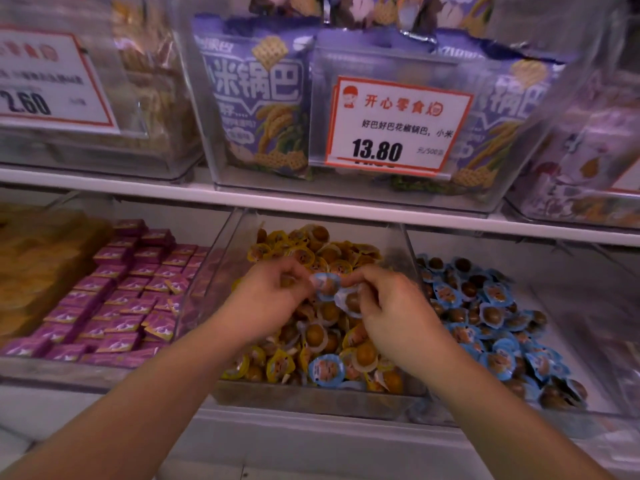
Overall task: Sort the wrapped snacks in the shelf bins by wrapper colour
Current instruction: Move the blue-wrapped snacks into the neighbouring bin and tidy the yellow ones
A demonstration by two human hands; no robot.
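Together over the yellow-wrapper bin (394, 237), both hands pinch blue-wrapped snacks: the left hand (266, 299) holds one (325, 284) at its fingertips, the right hand (391, 306) another (349, 301). Right of that bin lies the blue-wrapper bin (571, 341).

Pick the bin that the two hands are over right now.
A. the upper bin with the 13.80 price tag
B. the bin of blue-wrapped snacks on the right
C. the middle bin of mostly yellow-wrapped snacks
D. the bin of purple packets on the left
C: the left hand and right hand meet over the middle bin, pinching blue-wrapped snacks between them.
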